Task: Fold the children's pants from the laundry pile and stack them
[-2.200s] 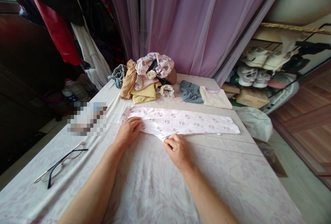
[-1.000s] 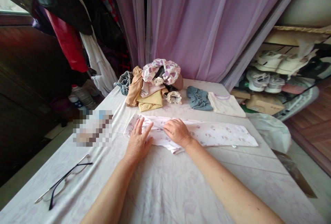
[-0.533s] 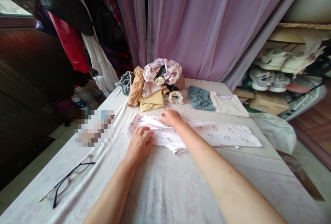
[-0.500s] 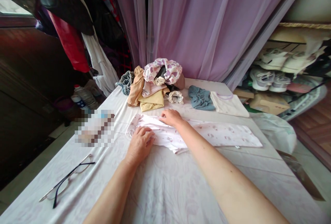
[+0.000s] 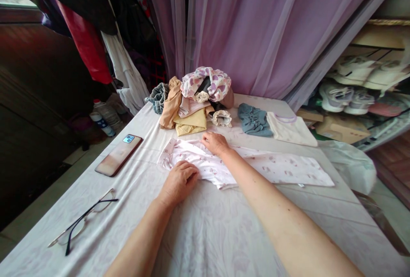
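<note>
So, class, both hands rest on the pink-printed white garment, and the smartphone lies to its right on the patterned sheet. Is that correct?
Not quite: the head view shows the smartphone to the left of the pink-printed white garment, not its right. The rest stands: the left hand and right hand rest on the garment, and the phone lies on the patterned sheet.

The garment (image 5: 272,169) is white with small pink motifs, perhaps animals, on a pale lilac-flowered sheet (image 5: 205,238).
</note>
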{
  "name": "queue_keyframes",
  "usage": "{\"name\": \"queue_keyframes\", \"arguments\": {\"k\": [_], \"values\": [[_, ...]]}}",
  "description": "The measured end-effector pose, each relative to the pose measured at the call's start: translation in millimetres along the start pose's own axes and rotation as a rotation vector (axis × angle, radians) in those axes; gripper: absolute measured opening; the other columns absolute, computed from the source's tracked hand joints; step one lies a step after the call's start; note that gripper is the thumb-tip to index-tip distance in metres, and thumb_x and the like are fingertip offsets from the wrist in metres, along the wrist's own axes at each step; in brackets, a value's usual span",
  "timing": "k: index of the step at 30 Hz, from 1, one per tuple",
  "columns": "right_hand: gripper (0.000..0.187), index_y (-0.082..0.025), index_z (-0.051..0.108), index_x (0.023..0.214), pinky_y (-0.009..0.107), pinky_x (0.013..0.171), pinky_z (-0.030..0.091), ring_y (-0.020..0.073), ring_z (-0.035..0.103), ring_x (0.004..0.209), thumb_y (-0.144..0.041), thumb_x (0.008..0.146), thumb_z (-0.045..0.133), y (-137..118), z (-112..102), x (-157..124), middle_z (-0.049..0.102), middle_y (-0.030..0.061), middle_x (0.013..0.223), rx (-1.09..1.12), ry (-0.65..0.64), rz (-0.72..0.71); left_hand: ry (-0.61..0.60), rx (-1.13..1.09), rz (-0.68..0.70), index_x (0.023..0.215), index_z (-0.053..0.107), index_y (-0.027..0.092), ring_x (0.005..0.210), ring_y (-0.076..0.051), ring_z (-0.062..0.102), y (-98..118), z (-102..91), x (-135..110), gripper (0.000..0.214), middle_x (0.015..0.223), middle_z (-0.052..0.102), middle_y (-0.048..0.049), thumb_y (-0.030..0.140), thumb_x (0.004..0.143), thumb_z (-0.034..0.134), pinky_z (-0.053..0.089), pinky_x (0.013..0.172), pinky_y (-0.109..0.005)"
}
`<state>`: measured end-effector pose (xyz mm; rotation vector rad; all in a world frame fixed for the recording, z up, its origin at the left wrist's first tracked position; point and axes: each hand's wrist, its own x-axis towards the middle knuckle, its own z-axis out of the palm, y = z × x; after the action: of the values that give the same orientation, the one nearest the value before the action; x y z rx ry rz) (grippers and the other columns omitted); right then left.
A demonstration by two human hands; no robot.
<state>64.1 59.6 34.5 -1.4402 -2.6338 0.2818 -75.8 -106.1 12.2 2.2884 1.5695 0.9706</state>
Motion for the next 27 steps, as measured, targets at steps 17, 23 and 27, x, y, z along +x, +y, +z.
{"name": "queue_keyframes", "arguments": {"k": [17, 23, 27], "values": [[0.023, -0.025, 0.070, 0.098, 0.025, 0.070, 0.040, 0.0183, 0.064, 0.088, -0.043, 0.089, 0.058, -55, 11, 35, 0.073, 0.0020, 0.093, 0.121, 0.012, -0.083, 0.149, 0.230, -0.154, 0.094, 0.067, 0.019, 0.109, -0.027, 0.059, -6, -1.7, -4, 0.010, 0.111, 0.070, -0.0089, 0.023, 0.088, 0.060, 0.045, 0.100, -0.048], [0.020, -0.024, 0.068, 0.097, 0.025, 0.067, 0.038, 0.0176, 0.063, 0.084, -0.040, 0.090, 0.057, -57, 13, 38, 0.072, 0.0025, 0.091, 0.105, -0.029, -0.104, 0.162, 0.262, -0.216, 0.093, 0.065, 0.020, 0.112, -0.029, 0.058, -4, -0.2, -5, 0.009, 0.113, 0.070, -0.0081, 0.023, 0.086, 0.062, 0.039, 0.105, -0.055], [0.020, -0.025, 0.071, 0.100, 0.026, 0.071, 0.040, 0.0191, 0.064, 0.090, -0.037, 0.087, 0.060, -65, 4, 46, 0.073, 0.0031, 0.097, 0.096, -0.144, -0.179, 0.145, 0.289, -0.240, 0.095, 0.066, 0.021, 0.116, -0.030, 0.057, -4, -0.1, -7, 0.010, 0.115, 0.069, -0.0078, 0.026, 0.088, 0.060, 0.034, 0.107, -0.059]]}}
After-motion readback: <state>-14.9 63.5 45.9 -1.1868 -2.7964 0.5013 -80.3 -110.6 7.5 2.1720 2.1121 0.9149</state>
